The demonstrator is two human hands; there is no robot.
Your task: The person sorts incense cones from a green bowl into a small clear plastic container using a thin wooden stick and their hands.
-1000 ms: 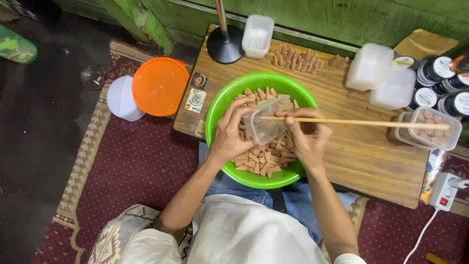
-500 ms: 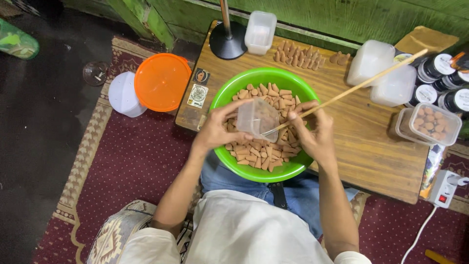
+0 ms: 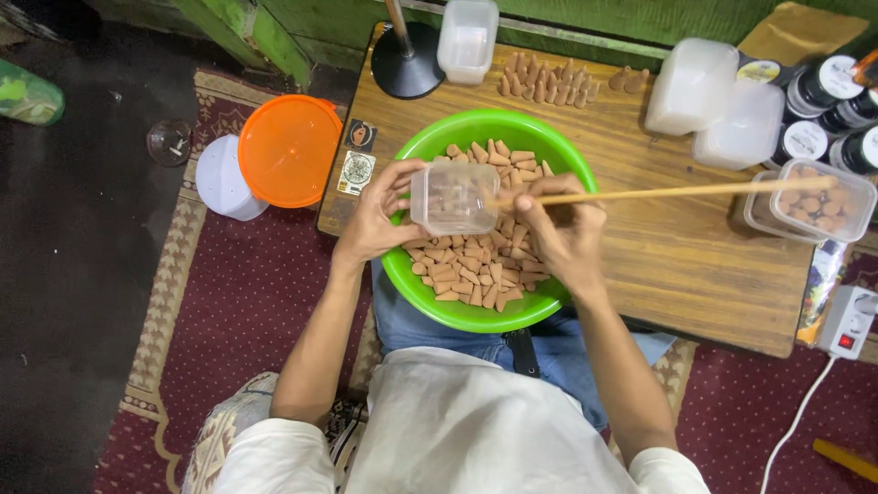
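the person sits cross-legged at the low wooden surface [image 3: 695, 265], both hands over the green bowl [image 3: 412, 274] of small brown cones [image 3: 476, 274]. the left hand [image 3: 375, 215] has its fingers clamped on a small clear plastic tub [image 3: 455, 197], held tilted above the cones. just to its right, the right hand [image 3: 560, 233] pinches a long thin wooden stick [image 3: 695, 191], fingers together; the stick's long axis runs sideways, one end at the tub's mouth, the other reaching a filled tub [image 3: 809, 203]. farther off stand a row of cones [image 3: 549, 87] and an orange lid [image 3: 288, 149].
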